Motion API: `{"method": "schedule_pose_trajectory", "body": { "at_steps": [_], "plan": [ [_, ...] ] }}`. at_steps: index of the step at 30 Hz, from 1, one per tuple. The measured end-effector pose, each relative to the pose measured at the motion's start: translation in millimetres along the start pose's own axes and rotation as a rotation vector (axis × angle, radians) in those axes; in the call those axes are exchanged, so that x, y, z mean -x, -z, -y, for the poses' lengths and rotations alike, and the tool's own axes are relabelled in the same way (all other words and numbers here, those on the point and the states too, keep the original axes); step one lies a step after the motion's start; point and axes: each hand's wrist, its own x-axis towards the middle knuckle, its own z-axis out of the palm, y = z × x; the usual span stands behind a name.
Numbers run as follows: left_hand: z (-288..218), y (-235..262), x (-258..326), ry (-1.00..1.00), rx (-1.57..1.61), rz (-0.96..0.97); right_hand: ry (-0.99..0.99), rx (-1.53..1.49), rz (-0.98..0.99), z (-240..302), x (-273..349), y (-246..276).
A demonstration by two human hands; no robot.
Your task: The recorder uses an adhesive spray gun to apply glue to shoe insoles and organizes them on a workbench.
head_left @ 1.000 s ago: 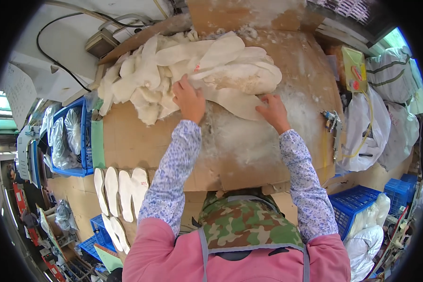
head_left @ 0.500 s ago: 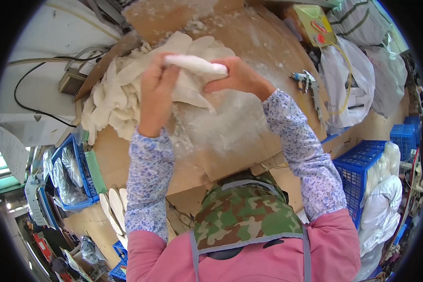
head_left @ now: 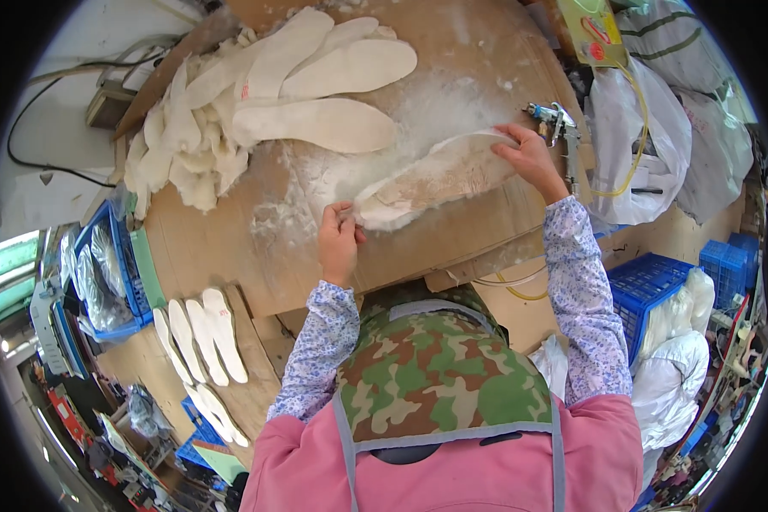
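A long insole [head_left: 439, 181] with a tan, patchy face and a fluffy white rim stretches between my two hands, low over the dusty cardboard worktop [head_left: 222, 256]. My left hand [head_left: 340, 246] pinches its nearer left end. The farther right end is in the fingers of my right hand [head_left: 531, 162]. Beyond it on the left lies a heap of cream fleece insoles [head_left: 200, 145], with several flat ones on top; the closest is a broad insole [head_left: 324, 126]. A metal spray gun [head_left: 563, 128] lies just past my right hand.
Several cream insoles [head_left: 205, 337] lie on a lower board at the left. Blue crates [head_left: 653, 290] stand at the right and also at the far left. White plastic bags [head_left: 636, 136], a yellow-green container [head_left: 590, 30] and a yellow hose [head_left: 638, 154] line the right edge.
Both hands have come nearer and spread apart, the right one moving right. The insole, bunched between them before, is now stretched out with its tan face showing. More of the pile is visible.
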Motion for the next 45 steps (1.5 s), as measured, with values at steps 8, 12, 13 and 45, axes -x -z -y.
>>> {"method": "schedule_pose_trajectory", "body": {
  "at_steps": [8, 12, 13, 45],
  "plan": [
    [-29.1, -39.8, 11.9, -0.912, -0.736, -0.036, 0.556, 0.427, -0.260, 46.1, 49.1, -77.2],
    [-11.0, -83.2, 17.3, -0.755, -0.939, 0.068, 0.538, 0.624, 0.040, 20.8, 70.7, -106.1],
    [-4.3, -74.6, 19.3, -0.663, -0.956, 0.088, 0.537, 0.627, 0.044, 14.4, 70.4, -100.4],
    [0.3, -14.1, 57.9, -0.542, -0.792, -0.090, 0.292, -0.139, -0.068, 47.2, 35.2, -102.5]
  ]
}}
